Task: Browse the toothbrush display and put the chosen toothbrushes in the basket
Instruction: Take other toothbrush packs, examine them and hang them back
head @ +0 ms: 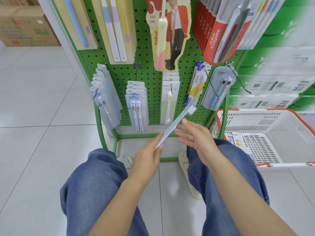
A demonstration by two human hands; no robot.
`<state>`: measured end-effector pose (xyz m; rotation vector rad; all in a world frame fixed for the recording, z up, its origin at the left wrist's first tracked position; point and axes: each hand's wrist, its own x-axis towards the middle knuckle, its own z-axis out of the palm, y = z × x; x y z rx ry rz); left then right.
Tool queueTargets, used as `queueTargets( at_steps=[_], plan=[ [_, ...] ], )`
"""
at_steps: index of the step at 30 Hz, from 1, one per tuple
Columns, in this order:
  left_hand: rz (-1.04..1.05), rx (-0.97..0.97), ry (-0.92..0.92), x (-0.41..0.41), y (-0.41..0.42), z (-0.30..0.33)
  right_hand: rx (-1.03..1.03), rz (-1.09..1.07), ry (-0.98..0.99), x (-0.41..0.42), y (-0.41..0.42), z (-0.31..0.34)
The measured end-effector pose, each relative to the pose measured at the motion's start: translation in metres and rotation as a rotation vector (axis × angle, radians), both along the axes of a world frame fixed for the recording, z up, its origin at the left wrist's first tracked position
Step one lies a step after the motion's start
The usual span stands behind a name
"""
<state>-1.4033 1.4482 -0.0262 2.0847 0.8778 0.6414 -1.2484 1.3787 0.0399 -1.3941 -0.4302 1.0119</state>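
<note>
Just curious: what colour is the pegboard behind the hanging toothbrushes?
Green, with dark round holes: the pegboard, seen in the head view.

Two hands (146,159), one toothbrush pack (177,123) held, one white basket (289,121), one green pegboard rack (148,72), two cardboard boxes (25,26), two shoes (185,167)

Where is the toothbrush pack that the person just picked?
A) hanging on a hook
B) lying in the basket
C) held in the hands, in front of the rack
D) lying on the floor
C: the left hand pinches the lower end of the pack and the right hand touches it with straight fingers, in front of the rack; the basket stands off to the right.
</note>
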Motion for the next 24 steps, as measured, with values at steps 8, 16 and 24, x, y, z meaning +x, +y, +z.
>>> queueTargets(
  at_steps=[8,16,24],
  plan=[
    [0.052,-0.292,-0.164,0.003,0.005,0.013,-0.037,-0.054,-0.072,0.003,-0.001,-0.005],
    [-0.157,-0.641,-0.122,0.003,0.007,0.012,0.006,-0.108,-0.092,0.004,0.000,-0.006],
    [-0.209,-0.721,-0.052,0.002,0.003,0.012,-0.005,-0.086,-0.162,0.002,0.002,-0.010]
  ],
)
